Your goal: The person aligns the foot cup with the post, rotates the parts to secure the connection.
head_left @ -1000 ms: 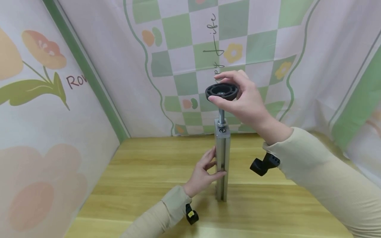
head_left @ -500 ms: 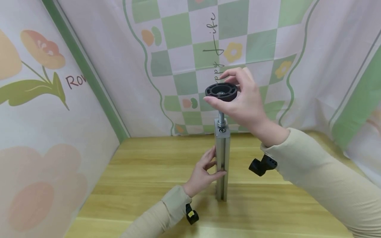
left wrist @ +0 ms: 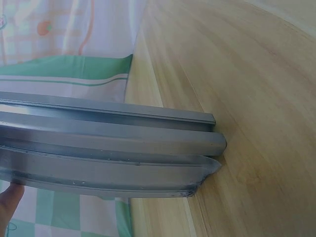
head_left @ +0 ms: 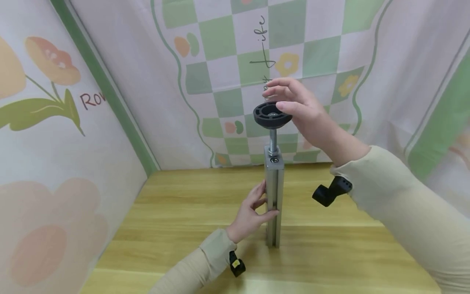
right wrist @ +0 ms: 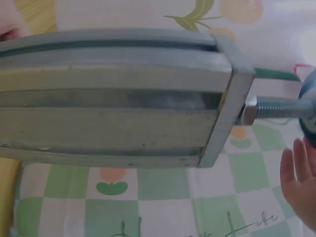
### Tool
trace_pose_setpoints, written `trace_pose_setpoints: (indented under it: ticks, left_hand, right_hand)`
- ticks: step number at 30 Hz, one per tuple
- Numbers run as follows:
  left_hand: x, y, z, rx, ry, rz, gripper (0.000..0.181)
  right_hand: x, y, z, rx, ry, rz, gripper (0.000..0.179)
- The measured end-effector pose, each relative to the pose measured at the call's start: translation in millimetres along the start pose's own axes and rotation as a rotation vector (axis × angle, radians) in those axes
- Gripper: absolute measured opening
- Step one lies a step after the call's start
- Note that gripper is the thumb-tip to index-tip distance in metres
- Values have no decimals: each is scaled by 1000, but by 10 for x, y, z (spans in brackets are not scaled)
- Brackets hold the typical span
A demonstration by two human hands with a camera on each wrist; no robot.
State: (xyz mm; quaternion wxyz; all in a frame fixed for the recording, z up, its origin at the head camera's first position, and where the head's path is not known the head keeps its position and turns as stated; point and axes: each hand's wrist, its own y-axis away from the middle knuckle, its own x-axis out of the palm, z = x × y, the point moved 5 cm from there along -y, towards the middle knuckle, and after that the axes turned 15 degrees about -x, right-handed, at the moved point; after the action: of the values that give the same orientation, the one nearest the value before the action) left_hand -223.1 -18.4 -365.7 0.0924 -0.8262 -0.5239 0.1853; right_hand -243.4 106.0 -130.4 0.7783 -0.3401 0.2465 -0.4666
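Note:
An aluminium profile stands upright on the table, its grooved sides also showing in the left wrist view. My left hand grips it partway up, thumb in front and fingers behind. From a metal end plate on top rises a threaded rod with a nut at its base. The rod carries a round black levelling foot, ribbed and hollow on its upper face. My right hand is at the foot's right side, fingers loosely extended behind it and thumb tip over its rim.
The profile stands on a wood-grain table. Behind it hangs a green-and-white checked cloth, and a flower-patterned cloth borders the left side. Black wrist mounts project below both sleeves.
The right hand first turns about the foot's rim, thumb sliding left; then its thumb lifts off the front and moves right and up, fingers spreading. The left hand and profile stay put.

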Motion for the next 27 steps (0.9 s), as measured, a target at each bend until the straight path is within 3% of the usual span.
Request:
trace_pose_setpoints:
  ticks: [3,7,18,22,27]
  left_hand:
    - [-9,-5,-12,-2,2,-11,91]
    - [-10,-2,-21,-15,-1,-6,87]
    - [-3,9,-18,-44,-12,-1,82]
    - [-3,12,-29,-66,-15,-2,80]
    - [-12,12,-44,-33,-9,-9,81]
  right_hand:
    - [-24,-8,-69,-8,-195,86,34]
    - [-54,26,-138,7,-372,186,40]
    - [-4,40,-203,12,-664,234,44]
    - [29,55,-208,5,-696,232,41]
    - [56,71,-237,-9,-629,169,36]
